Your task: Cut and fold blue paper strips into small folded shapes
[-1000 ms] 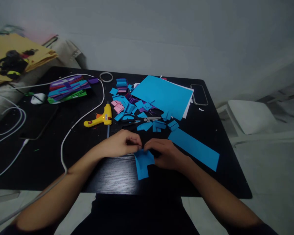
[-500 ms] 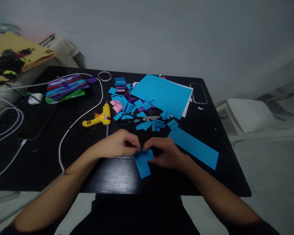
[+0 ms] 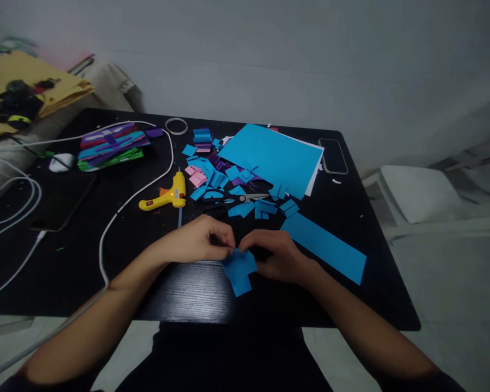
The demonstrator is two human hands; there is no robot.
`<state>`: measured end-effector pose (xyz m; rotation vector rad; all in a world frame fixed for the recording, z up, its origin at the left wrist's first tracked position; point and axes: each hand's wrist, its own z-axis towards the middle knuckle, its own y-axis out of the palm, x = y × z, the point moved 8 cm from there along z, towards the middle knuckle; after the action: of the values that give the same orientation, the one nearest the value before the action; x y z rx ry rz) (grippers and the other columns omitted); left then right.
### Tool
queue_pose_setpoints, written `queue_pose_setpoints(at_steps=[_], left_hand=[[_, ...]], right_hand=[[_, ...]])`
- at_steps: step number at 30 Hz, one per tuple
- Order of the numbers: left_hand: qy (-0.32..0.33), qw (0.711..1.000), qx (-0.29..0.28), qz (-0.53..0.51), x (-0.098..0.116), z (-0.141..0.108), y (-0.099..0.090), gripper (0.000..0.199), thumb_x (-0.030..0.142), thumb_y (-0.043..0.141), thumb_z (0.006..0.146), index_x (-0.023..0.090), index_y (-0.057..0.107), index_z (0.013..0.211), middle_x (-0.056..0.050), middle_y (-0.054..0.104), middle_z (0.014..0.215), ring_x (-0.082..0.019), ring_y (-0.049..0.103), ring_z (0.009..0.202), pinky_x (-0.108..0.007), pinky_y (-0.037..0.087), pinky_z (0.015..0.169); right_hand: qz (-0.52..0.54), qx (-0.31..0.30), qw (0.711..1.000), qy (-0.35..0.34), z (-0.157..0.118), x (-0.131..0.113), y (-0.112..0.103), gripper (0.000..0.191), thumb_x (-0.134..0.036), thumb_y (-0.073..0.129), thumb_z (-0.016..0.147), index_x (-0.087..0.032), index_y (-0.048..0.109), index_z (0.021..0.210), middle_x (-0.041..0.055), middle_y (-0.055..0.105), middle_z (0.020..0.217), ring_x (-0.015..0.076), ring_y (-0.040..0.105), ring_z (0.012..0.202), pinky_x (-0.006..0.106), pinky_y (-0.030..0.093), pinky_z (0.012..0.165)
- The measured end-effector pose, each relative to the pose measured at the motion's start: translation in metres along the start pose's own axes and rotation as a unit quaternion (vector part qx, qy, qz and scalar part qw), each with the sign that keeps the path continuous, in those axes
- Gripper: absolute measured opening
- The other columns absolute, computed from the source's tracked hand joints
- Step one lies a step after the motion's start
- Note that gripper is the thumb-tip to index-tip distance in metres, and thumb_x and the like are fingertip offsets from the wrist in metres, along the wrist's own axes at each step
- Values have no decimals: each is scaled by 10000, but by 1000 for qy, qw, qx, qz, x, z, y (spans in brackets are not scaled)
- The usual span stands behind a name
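Note:
Near the front edge of the black table, a small blue paper piece with a stepped outline hangs between my hands. My left hand pinches its upper left edge between thumb and fingers. Close beside it, my right hand is closed on the upper right edge; its thumb is mostly hidden. Just behind the hands lie black-handled scissors among blue paper scraps. A yellow glue gun rests beyond my left hand. To the right of my right hand lies a long blue paper strip.
A large blue sheet on white paper and a phone lie at the back right. Bundled coloured paper, a mouse and a dark phone are at left. A white cable crosses my left forearm. A tape ring sits behind.
The blue paper piece has tilted slightly in my fingers, showing its face flatter. Both hands keep nearly the same place and grip. The whole view has shifted a little.

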<state>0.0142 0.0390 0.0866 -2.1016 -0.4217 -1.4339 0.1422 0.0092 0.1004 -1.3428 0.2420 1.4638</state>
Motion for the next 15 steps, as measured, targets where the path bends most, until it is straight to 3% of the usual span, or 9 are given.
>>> queue_pose_setpoints(at_steps=[15], left_hand=[[33, 996, -5, 79, 1, 0, 2, 91, 159, 638, 827, 157, 723, 797, 26, 680, 665, -90, 582, 587, -174, 418, 575]], right_hand=[[-12, -22, 1000, 18, 1, 3, 5, 165, -172, 750, 863, -213, 699, 1015, 37, 741, 922, 154, 701, 797, 257, 547, 724]])
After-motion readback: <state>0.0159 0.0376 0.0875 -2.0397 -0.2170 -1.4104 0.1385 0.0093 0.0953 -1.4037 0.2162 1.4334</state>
